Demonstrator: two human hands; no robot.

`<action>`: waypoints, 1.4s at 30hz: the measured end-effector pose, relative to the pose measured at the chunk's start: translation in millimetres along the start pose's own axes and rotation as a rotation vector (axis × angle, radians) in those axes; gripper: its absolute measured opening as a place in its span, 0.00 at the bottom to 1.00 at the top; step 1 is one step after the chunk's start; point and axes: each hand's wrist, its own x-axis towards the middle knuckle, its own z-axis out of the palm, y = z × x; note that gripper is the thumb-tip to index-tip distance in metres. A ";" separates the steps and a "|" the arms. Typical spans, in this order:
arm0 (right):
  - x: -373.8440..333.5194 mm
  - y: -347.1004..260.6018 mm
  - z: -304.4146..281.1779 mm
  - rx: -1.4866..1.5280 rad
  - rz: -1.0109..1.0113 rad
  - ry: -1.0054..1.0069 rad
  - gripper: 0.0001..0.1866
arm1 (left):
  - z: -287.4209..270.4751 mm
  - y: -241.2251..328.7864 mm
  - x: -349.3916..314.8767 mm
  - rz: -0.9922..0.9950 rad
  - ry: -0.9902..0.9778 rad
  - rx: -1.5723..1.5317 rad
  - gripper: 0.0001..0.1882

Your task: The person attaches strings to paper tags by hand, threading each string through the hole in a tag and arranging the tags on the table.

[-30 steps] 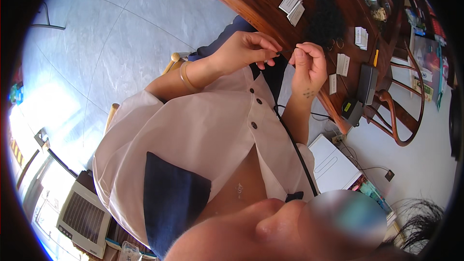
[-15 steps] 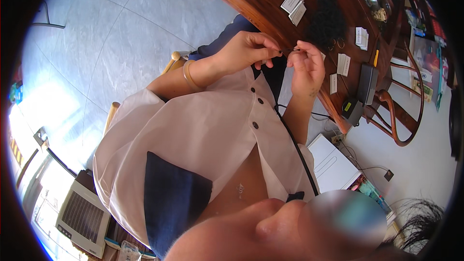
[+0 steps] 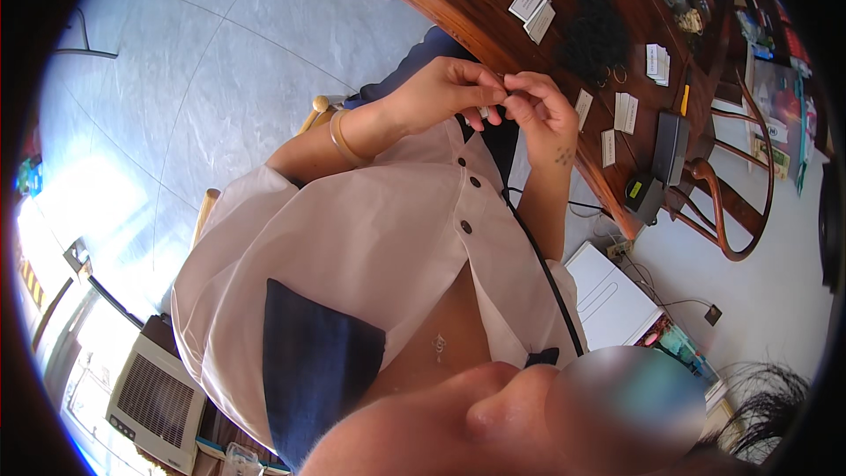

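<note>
Small dark item [image 3: 506,94], too tiny and too covered by fingers to identify more closely, is held up in front of the person's lap, just off the near edge of the wooden tabletop [image 3: 476,9]. The left hand [image 3: 454,92] pinches it between thumb and forefinger, the other fingers loosely curled. The right hand [image 3: 545,115] meets it there, thumb and forefinger set narrow at the same spot; whether they grip the item too, I cannot tell. The fingertips of the two hands are touching or nearly so. A pale bangle [image 3: 339,137] circles the left wrist, and a small dotted tattoo [image 3: 563,156] shows by the right one.

On the tabletop, beyond the right hand, lies a loose heap of fine black strands [image 3: 595,35], with thin gold-coloured hoops [image 3: 619,75] at its near side. Printed white cards lie around it: an overlapping pair [image 3: 530,2] on the left, a fanned stack [image 3: 657,64] on the right, and more cards [image 3: 626,113] nearer the right hand. Farther right are a slim yellow-orange tool [image 3: 685,100], a dark oblong box [image 3: 671,148] and a black device [image 3: 645,198] bearing a yellow-green label. A curved-back wooden chair [image 3: 724,234] stands beside the tabletop.
</note>
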 end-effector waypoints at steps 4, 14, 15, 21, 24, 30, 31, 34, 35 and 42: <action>3.8 5.2 -6.7 -0.236 -0.197 -0.076 0.04 | -1.1 1.8 -1.4 -0.056 -0.010 0.018 0.07; 0.1 1.2 -7.6 -0.066 -0.023 0.000 0.03 | -8.6 6.0 -8.0 0.026 -0.083 0.120 0.05; 0.6 3.5 -9.1 -0.075 -0.038 -0.016 0.03 | -8.0 6.3 -8.3 0.038 -0.096 0.130 0.05; 5.6 10.3 -0.1 -0.148 -0.015 -0.010 0.06 | -9.8 8.5 -7.3 0.209 -0.025 0.423 0.04; 3.3 0.4 -0.2 -0.138 -0.022 0.104 0.09 | -30.7 13.6 -0.1 0.441 0.135 0.694 0.04; -24.6 -7.3 -28.4 -0.827 -0.211 0.201 0.12 | -58.4 86.3 34.0 0.727 0.455 1.313 0.07; -29.6 -2.3 -36.1 -0.865 -0.213 0.240 0.12 | -58.9 104.5 39.5 0.321 0.480 1.238 0.17; -37.5 4.4 -56.8 -1.177 -0.280 0.341 0.14 | -48.5 118.3 52.5 0.825 0.596 1.601 0.14; -43.2 4.5 -60.5 -1.328 -0.217 0.353 0.21 | -43.6 117.7 52.2 0.885 0.640 1.616 0.14; -58.5 12.5 -63.4 -1.499 -0.242 0.397 0.29 | -34.1 61.6 24.9 0.730 0.199 1.028 0.08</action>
